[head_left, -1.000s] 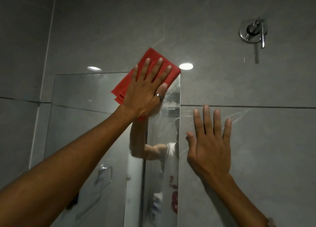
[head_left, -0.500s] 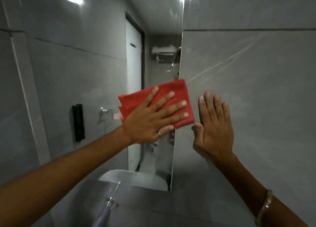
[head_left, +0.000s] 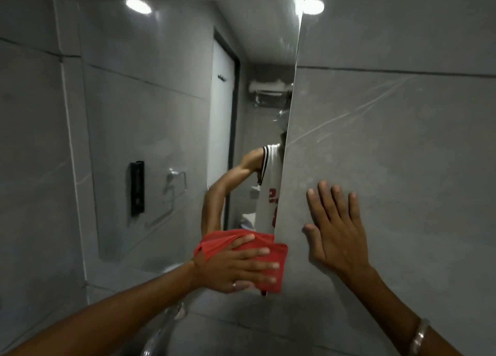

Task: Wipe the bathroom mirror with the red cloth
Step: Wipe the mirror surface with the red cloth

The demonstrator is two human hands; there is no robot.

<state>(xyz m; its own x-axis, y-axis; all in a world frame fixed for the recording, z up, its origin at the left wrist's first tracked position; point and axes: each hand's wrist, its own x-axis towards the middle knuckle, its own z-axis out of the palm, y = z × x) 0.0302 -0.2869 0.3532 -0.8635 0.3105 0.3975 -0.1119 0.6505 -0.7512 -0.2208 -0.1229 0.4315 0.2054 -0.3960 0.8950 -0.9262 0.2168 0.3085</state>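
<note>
The bathroom mirror [head_left: 166, 100] hangs on the grey tiled wall and fills the middle and left of the head view. My left hand [head_left: 236, 265] lies flat on the folded red cloth [head_left: 271, 256], pressing it against the mirror's lower right corner. The cloth reaches slightly past the mirror's right edge. My right hand [head_left: 335, 229] rests flat on the grey wall tile [head_left: 389, 154] just right of the mirror, fingers spread, holding nothing. The mirror reflects my arm and a white jersey.
A chrome tap [head_left: 166, 326] rises below my left forearm at the bottom. The mirror reflects a white door, a black wall fixture and a towel bar. Ceiling light glare [head_left: 312, 7] shows on the wall at the mirror's top right corner.
My left hand has slid the red cloth down the mirror's right edge from the top corner to the bottom corner. My right hand stays flat on the wall tile. The view has tilted down.
</note>
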